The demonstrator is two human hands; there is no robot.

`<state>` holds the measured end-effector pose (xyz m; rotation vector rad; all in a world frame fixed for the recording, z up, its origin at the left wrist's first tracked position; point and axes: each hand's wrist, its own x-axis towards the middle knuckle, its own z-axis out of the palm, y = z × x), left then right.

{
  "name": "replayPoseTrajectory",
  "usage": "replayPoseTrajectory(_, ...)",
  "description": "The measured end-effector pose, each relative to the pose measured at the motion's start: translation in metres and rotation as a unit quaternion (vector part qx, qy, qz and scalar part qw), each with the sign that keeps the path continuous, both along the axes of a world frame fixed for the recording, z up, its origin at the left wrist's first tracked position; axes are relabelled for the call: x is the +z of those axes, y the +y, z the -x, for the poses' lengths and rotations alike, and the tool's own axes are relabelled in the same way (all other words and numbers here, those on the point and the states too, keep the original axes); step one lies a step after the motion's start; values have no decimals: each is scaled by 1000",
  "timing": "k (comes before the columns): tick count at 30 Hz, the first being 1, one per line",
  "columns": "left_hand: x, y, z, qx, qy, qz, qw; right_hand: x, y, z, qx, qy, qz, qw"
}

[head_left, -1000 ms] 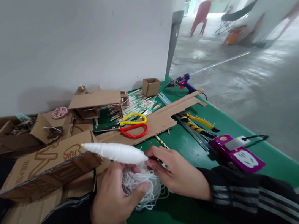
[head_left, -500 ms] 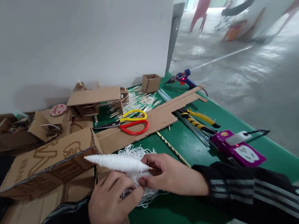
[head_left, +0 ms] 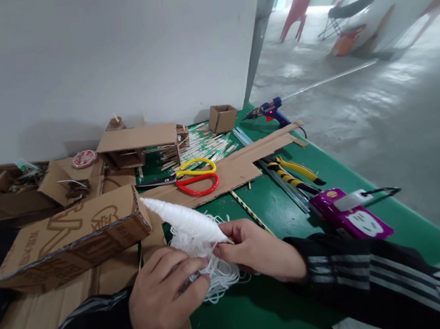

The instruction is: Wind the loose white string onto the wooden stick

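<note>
Green table (head_left: pixel 256 322) below, and the printed cardboard box (head_left: pixel 74 232) sits at ten o'clock from the left hand (head_left: pixel 166 296), curled against the white thread tangle (head_left: pixel 222 284), grip hidden; the right hand (head_left: pixel 258 251) pinches the thread-wound spindle (head_left: pixel 185 220), tilted toward ten o'clock above that tangle!

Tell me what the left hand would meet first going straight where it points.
Probably the loose white string just ahead of the left hand, then perhaps the right hand; depth is unclear.
</note>
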<state>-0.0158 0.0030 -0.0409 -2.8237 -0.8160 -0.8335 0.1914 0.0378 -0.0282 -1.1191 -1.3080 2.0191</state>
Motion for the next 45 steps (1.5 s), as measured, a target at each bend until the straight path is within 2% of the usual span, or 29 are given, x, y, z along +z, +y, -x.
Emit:
replayPoseTrajectory(4, 0, -1, 0, 5, -6, -34, 999, 2, 0, -1, -11, -12, 16, 1000)
replayPoseTrajectory(10, 3, -5, -5, 20, -25, -92, 995, -1, 0, -3, 62, -47, 17, 997)
replayPoseTrajectory(14, 5, -6, -7, 33, -17, -109, 993, 0, -2, -2, 72, -34, 37, 996)
replayPoseTrajectory(19, 3, -7, -4, 14, -5, -90, 996, 1, -1, 0, 58, -18, 74, 995)
replayPoseTrajectory(25, 0, -5, -2, -15, 39, -28, 999, -2, -2, 0, 10, -22, 88, 996)
replayPoseTrajectory(29, 5, -5, -6, 26, 31, -16, 999, -3, -2, -1, 0, -7, 84, 996)
replayPoseTrajectory(33, 14, -8, -9, 101, 28, -20, 994, -2, -1, -3, -29, 4, 77, 997)
replayPoseTrajectory(37, 16, -11, -9, 163, 46, 3, 985, -2, -1, -3, -59, -2, 70, 996)
replayPoseTrajectory(42, 16, -11, -9, 190, 60, 78, 977, -4, -3, -2, -44, -3, 51, 998)
replayPoseTrajectory(45, 18, -9, -8, 191, 60, 92, 975, -3, -3, -1, -33, -13, 42, 998)
